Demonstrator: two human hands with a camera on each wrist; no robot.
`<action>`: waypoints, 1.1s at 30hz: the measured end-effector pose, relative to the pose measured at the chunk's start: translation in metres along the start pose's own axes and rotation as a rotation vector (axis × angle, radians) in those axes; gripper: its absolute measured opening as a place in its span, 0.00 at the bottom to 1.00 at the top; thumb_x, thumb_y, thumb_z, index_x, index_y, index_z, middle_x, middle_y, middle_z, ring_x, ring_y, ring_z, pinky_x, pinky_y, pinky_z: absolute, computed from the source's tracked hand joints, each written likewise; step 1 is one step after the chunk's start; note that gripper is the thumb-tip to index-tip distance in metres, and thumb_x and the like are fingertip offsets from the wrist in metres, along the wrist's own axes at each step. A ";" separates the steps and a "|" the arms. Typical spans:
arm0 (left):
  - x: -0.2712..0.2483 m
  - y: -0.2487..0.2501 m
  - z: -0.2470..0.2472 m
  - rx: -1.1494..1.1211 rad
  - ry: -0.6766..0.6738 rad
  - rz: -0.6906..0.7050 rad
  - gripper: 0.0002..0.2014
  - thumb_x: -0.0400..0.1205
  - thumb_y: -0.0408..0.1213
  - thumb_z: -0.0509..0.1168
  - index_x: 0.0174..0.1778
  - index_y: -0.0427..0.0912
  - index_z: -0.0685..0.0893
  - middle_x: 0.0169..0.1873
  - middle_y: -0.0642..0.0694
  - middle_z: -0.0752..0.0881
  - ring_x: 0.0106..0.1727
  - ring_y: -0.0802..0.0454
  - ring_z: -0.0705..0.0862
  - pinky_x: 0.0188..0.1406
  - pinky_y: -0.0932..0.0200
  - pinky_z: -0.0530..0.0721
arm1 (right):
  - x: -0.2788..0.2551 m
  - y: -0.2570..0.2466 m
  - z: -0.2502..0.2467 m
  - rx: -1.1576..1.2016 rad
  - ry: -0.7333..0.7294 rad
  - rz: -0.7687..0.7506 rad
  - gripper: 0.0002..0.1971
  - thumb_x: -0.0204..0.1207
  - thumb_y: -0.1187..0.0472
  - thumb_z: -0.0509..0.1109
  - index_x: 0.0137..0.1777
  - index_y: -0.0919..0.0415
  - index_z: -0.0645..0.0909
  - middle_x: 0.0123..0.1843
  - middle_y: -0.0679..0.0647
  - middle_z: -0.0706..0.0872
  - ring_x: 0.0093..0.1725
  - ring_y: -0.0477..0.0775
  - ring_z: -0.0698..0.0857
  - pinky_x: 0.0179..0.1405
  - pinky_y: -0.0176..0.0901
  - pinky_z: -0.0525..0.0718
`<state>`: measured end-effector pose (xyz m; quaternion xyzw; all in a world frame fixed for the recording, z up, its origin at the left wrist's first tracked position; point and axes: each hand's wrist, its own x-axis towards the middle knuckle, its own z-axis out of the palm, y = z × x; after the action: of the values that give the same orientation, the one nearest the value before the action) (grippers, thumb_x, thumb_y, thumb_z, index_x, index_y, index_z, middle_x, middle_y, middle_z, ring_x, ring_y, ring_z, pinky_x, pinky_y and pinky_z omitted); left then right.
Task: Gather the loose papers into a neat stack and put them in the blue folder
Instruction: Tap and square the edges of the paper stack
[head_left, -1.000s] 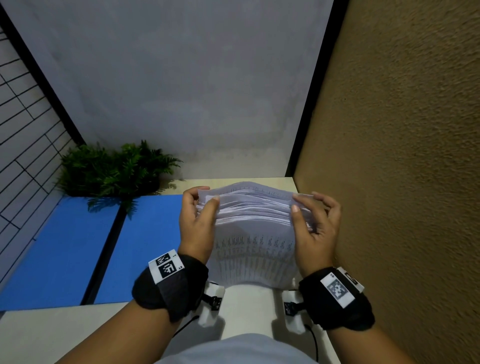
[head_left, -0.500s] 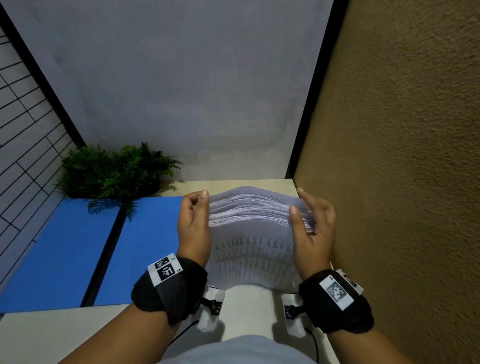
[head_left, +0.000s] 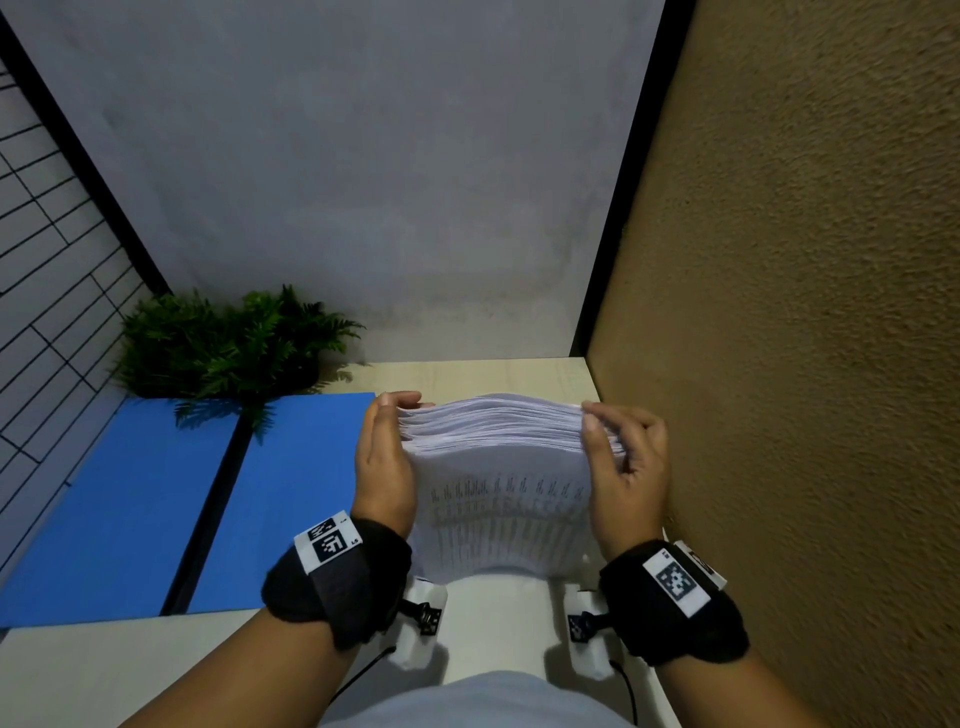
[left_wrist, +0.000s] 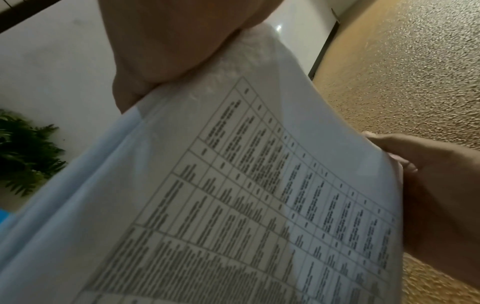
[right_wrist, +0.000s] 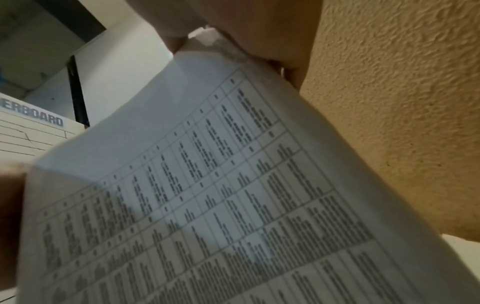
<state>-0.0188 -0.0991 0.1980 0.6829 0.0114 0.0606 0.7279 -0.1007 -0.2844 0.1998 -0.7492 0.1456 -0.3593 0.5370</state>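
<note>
Fern-like green plant (head_left: 228, 345) stands at far left corner of pale tabletop (head_left: 104, 670). Grey back wall (head_left: 337, 156); textured tan wall (head_left: 805, 312) at right; white lined board (head_left: 47, 249) at left.

One head view looking down, two wrist views looking up from close under the sheets.

The head camera looks forward and down from above onto the pale wooden surface (head_left: 498, 374), taking in both hands and the bowed stack of white printed papers (head_left: 498, 467) between them. Each wrist camera sits very near, below the stack, facing up along its table-printed underside (print blurred); the left one looks rightward to the rough ochre wall (left_wrist: 415, 72), the right one leftward to a white lined board (right_wrist: 28, 133). All three share the papers and that wall.
</note>
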 end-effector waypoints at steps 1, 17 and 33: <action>0.000 0.000 0.000 -0.050 -0.028 -0.033 0.24 0.87 0.57 0.48 0.54 0.46 0.85 0.50 0.49 0.87 0.52 0.60 0.85 0.59 0.54 0.80 | -0.001 0.000 0.000 -0.002 -0.042 -0.015 0.10 0.70 0.41 0.67 0.50 0.37 0.83 0.57 0.34 0.73 0.57 0.28 0.76 0.52 0.35 0.80; -0.002 -0.028 -0.009 -0.036 -0.368 0.004 0.62 0.49 0.66 0.82 0.78 0.55 0.63 0.68 0.57 0.79 0.66 0.69 0.81 0.62 0.69 0.82 | 0.003 0.002 0.006 -0.019 -0.084 -0.010 0.14 0.71 0.42 0.69 0.52 0.45 0.86 0.57 0.38 0.73 0.58 0.29 0.75 0.53 0.30 0.77; 0.000 -0.042 -0.008 -0.023 -0.389 -0.115 0.60 0.49 0.59 0.86 0.77 0.49 0.68 0.66 0.50 0.84 0.63 0.60 0.85 0.57 0.59 0.86 | 0.002 0.021 -0.003 0.241 -0.223 0.291 0.46 0.51 0.37 0.82 0.72 0.45 0.71 0.66 0.46 0.83 0.65 0.47 0.83 0.63 0.52 0.85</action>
<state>-0.0168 -0.0933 0.1559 0.6717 -0.0911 -0.1137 0.7263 -0.0979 -0.2962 0.1820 -0.6858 0.1478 -0.2076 0.6817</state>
